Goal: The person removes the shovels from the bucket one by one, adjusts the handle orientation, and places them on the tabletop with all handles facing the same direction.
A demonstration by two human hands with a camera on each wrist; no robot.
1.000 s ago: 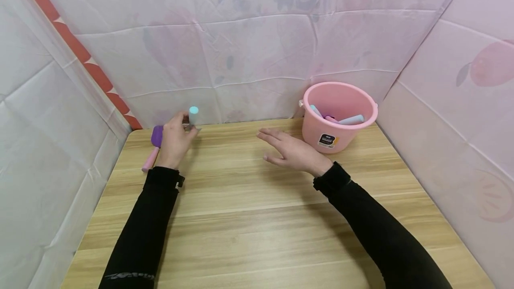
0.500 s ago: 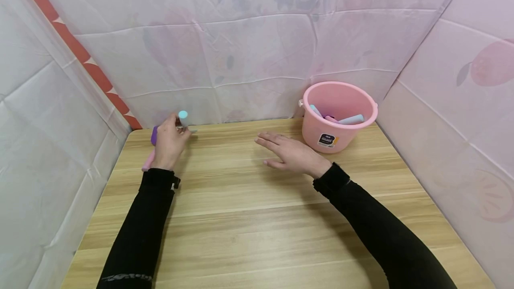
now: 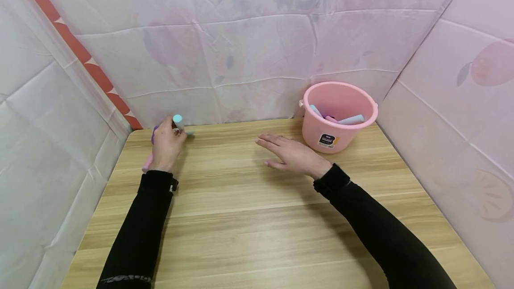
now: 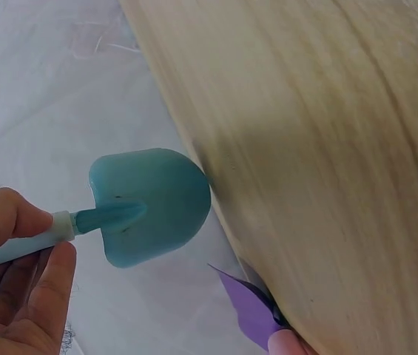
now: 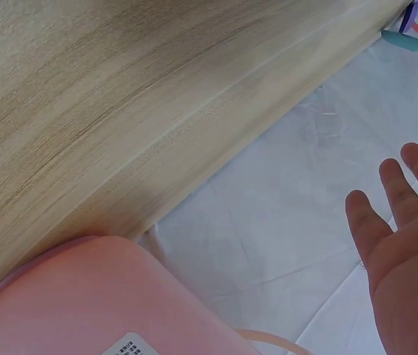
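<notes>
My left hand [image 3: 165,144] is at the far left corner of the wooden table [image 3: 257,217] and pinches the handle of a small teal toy shovel [image 4: 149,205]. Its round handle end [image 3: 177,119] sticks up above my fingers in the head view. The blade hangs near the table's back edge. Under this hand lies a purple and pink toy spade [image 3: 149,160], its purple blade [image 4: 251,310] showing in the left wrist view. My right hand [image 3: 290,153] hovers flat and open over the middle of the table, holding nothing.
A pink bucket [image 3: 338,117] stands at the back right corner, holding several pastel toy tools. Pink and white plastic sheeting [image 3: 241,52] walls in the table on the left, back and right.
My left hand has moved left and a little lower toward the back left corner, carrying the teal shovel. The right hand has barely shifted.
</notes>
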